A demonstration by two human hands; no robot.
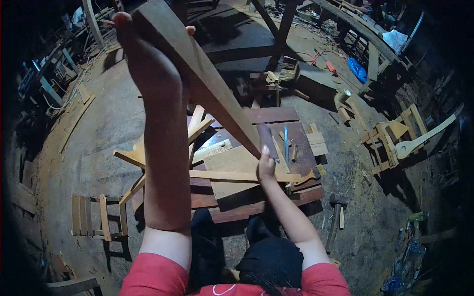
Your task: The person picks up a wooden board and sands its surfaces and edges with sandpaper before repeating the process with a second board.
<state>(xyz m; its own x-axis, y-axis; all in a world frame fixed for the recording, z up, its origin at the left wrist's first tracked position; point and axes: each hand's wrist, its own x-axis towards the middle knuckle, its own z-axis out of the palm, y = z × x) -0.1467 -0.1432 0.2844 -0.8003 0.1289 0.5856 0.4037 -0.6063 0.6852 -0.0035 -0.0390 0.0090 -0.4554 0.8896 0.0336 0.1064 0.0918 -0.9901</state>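
A long wooden plank slants across the middle, its upper end raised toward me and its lower end over the low worktable. My left hand is wrapped round the upper part, thumb on one side and a fingertip showing on the other. Down at the lower end, my right hand is closed, thumb pointing up, on a flat grey-brown piece blurred by motion; I cannot tell what kind of tool it is. Beneath lie a light board and a narrow wooden strip.
The low worktable of dark red planks also carries a thin blue tool and a brush. A hammer lies on the floor. Wooden frames stand at left and right. A blue bag lies farther back.
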